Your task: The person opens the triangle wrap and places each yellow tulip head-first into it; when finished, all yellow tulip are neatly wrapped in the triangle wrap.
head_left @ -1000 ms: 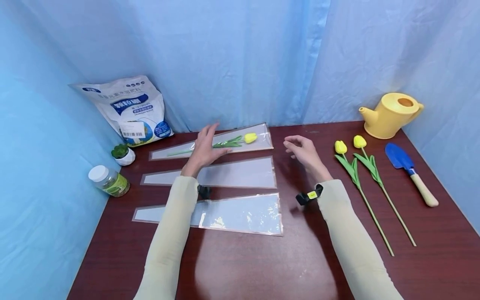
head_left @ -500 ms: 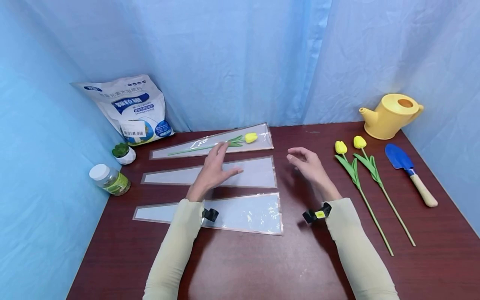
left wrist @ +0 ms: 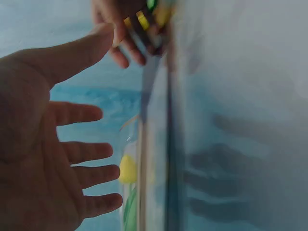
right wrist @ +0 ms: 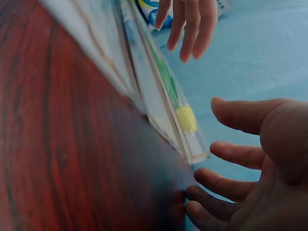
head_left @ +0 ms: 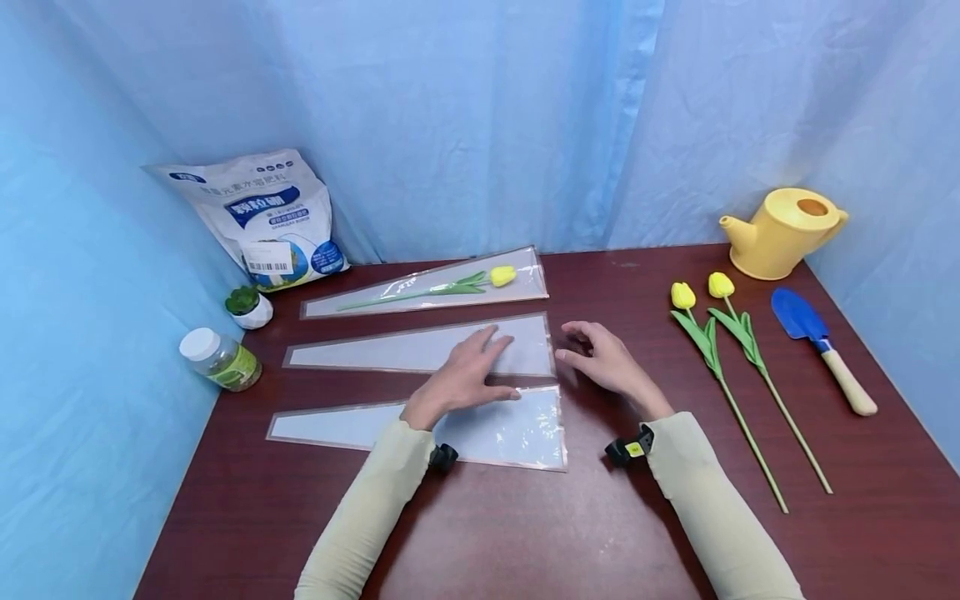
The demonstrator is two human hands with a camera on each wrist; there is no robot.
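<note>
Three long tapered clear sleeves lie side by side on the dark red table. The far sleeve [head_left: 525,287] has a yellow tulip [head_left: 501,277] with a green stem lying in it. My left hand [head_left: 463,375], fingers spread and holding nothing, hovers over the middle sleeve [head_left: 390,352] and the near sleeve [head_left: 517,433]. Close by the wide right end of the middle sleeve is my right hand [head_left: 609,362], its fingers loosely bent with nothing between them. In the left wrist view the left palm [left wrist: 38,163] faces the sleeves, its fingers apart.
Two more yellow tulips [head_left: 683,295] [head_left: 721,285] lie at the right, beside a blue trowel [head_left: 798,315]. A yellow watering can [head_left: 780,233] stands at the back right. At the left are a fertilizer bag [head_left: 262,217], a small potted succulent [head_left: 251,310] and a lidded jar [head_left: 225,362].
My left hand has moved from the far sleeve toward me and to the right, uncovering the tulip's stem. My right hand has come slightly nearer to me. The sleeves lie as before.
</note>
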